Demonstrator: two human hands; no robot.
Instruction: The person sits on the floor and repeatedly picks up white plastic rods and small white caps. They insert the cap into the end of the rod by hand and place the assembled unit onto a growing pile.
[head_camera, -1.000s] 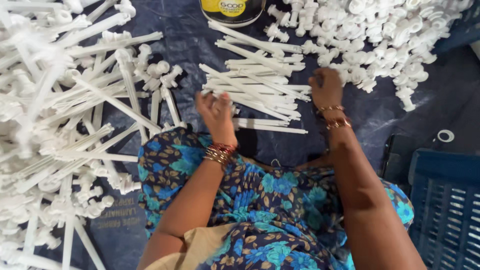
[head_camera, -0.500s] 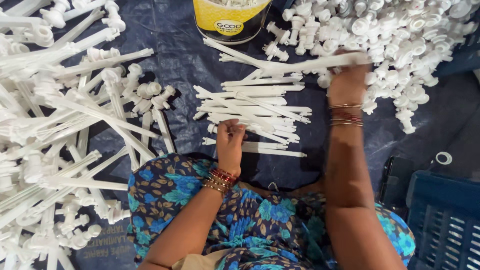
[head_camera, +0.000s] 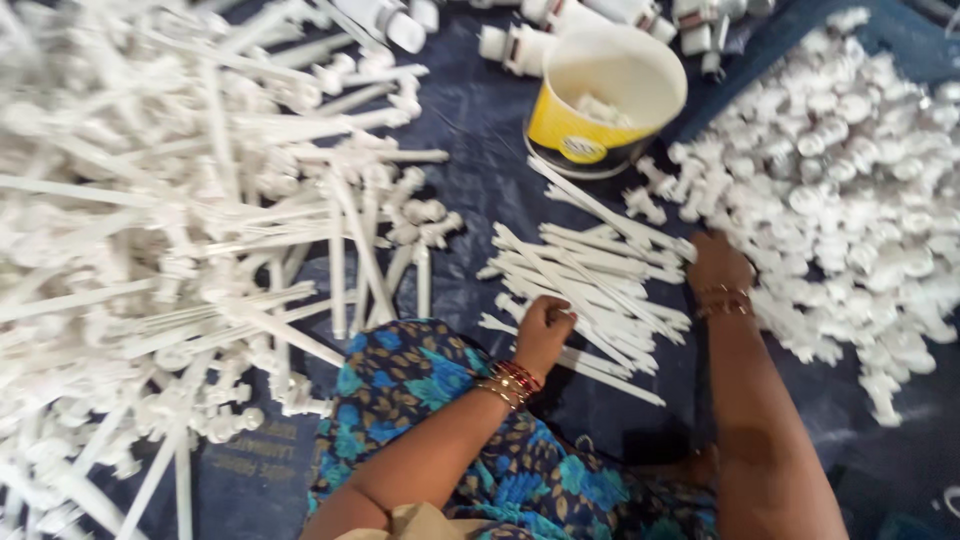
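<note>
A loose stack of thin white plastic rods (head_camera: 590, 285) lies on the dark blue sheet in front of me. My left hand (head_camera: 545, 325), with bangles at the wrist, is closed around the near end of one of these rods. My right hand (head_camera: 715, 262) reaches to the edge of a big heap of small white plastic fittings (head_camera: 850, 190) on the right; its fingers are buried among the pieces, and I cannot tell whether it holds one. A blue flowered dress (head_camera: 430, 400) covers my knee below the left hand.
A yellow plastic tub (head_camera: 600, 100) with white pieces inside stands beyond the rods. A large tangled pile of assembled white rods with fittings (head_camera: 170, 230) fills the left side. White bottles (head_camera: 400, 20) lie at the top edge.
The view has tilted up and right. My right hand came down from the far end of the rod stack to the edge of the fittings heap. My left hand has closed on a rod.
</note>
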